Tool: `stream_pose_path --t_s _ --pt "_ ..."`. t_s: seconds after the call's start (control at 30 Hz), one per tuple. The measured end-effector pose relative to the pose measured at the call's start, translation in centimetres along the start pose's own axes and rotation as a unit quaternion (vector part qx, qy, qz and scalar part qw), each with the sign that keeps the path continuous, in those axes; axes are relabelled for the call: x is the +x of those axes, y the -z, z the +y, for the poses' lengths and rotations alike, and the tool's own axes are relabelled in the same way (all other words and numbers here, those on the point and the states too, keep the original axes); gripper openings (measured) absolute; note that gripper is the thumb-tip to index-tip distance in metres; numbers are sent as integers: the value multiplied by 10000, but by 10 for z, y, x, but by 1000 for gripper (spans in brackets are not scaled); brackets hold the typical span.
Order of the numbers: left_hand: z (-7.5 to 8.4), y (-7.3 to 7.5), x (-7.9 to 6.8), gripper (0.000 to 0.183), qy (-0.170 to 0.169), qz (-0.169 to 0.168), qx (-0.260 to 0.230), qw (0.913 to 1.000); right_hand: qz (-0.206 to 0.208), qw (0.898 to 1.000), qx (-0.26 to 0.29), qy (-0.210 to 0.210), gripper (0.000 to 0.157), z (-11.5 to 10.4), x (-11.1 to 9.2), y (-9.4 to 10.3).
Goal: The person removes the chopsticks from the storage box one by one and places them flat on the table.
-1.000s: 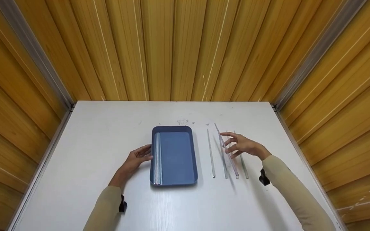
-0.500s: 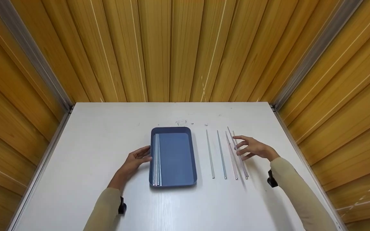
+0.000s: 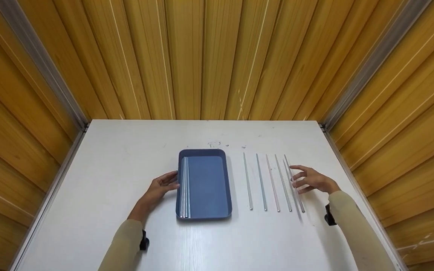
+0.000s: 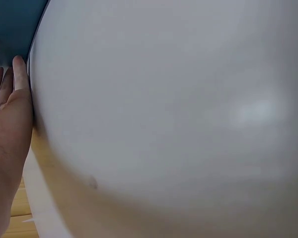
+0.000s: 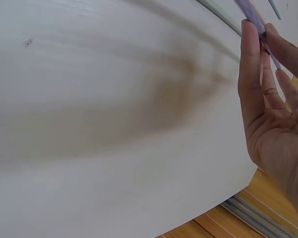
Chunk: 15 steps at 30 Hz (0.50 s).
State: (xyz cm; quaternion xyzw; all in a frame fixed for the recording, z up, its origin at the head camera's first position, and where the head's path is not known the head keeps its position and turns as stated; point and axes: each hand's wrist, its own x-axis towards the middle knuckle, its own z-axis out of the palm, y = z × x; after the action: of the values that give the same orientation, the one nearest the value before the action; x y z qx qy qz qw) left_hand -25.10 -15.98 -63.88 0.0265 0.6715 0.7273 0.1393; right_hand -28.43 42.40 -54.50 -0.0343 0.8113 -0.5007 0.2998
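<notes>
My right hand (image 3: 312, 180) pinches a translucent purple chopstick (image 3: 298, 195) between thumb and fingertips, low over the right of the table. In the right wrist view the purple chopstick (image 5: 252, 14) slants between the fingers. Left of it, several translucent chopsticks lie spaced in a row, among them a pinkish one (image 3: 273, 184) and a bluish one (image 3: 262, 184). My left hand (image 3: 159, 189) touches the left wall of a blue rectangular tray (image 3: 229, 192) with its thumb and fingers. Inside the tray, several chopsticks (image 3: 185, 188) lie bunched along the left side.
Everything stands on a white table (image 3: 205, 244). Wood-patterned panels (image 3: 217, 60) rise behind it and at both sides, with metal rails at the corners. Small dark marks (image 3: 214, 144) show on the tabletop beyond the tray.
My right hand has moved rightward past the row with the purple chopstick, which has come lower over the table beyond the last one. The left hand stays at the tray.
</notes>
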Motion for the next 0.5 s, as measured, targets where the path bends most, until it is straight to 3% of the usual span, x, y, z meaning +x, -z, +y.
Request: stream_pose_path --t_s 0.5 --pt "1 1 0 69 -5 -45 -77 10000 412 9991 -123 -4 83 29 2 0"
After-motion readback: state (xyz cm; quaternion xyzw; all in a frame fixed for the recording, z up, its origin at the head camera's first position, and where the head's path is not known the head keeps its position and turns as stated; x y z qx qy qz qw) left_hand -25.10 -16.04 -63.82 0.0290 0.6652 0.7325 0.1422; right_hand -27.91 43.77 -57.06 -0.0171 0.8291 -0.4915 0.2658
